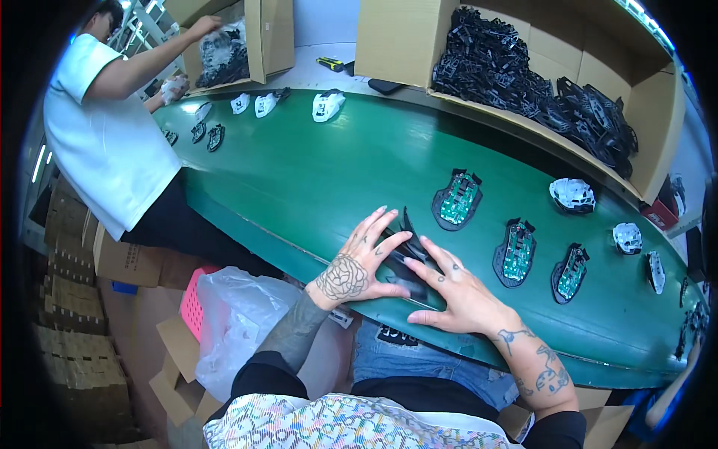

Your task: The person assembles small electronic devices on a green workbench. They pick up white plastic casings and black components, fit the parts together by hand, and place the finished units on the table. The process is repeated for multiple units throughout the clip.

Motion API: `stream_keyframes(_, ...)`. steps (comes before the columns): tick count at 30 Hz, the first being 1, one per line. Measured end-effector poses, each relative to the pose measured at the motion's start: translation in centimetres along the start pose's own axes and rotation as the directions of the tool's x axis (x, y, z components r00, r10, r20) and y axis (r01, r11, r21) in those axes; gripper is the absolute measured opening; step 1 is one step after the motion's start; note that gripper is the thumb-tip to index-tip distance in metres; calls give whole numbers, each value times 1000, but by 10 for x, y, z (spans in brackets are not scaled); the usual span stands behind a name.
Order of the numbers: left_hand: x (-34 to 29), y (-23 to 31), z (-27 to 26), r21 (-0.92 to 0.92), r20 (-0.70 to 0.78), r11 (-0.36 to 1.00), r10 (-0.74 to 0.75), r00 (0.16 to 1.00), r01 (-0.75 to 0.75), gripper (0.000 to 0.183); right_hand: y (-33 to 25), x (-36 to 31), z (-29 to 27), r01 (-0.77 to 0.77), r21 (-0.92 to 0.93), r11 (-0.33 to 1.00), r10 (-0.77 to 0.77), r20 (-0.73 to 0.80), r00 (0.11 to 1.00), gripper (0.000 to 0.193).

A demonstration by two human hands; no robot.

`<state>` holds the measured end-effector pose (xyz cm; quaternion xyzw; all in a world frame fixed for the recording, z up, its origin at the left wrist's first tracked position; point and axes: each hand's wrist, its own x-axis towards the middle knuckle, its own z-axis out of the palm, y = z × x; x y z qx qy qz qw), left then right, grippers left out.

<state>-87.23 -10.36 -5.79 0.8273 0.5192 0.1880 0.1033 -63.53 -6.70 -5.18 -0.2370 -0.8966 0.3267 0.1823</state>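
Close to the bench's near edge, my left hand (354, 272) and my right hand (462, 296) come together around a glossy black plastic shell part (408, 263). The fingers of both hands press on it from either side, and a thin pointed flap sticks up at its far end. Much of the part is hidden by my fingers. Just beyond my right hand lies a black computer mouse base with a green circuit board (457, 200). Two similar mouse bases rest to the right, one with its board (517, 253) facing up and a smaller one (571, 274).
White mouse shells (573, 195) stand at the right, others (327, 105) along the far side of the green bench (336, 179). A cardboard box (400, 45) of black parts stands behind. A co-worker (112, 142) handles parts at left. A plastic bag (239, 322) hangs below.
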Motion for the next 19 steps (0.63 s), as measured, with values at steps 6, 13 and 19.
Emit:
stream_keyframes(6,42,-30,-40,-255,90,963,110,990,-84,76,28,3,15,-55,-80,995,39,-191,981,37)
stream_keyframes(13,133,-261,-41,77,-562,810,-446,696,581,82,20,14,16,80,50,996,-50,-445,894,25)
stream_keyframes(19,176,-317,-30,3,-401,764,-590,701,645,95,40,6,7,97,145,985,-25,-433,901,25)
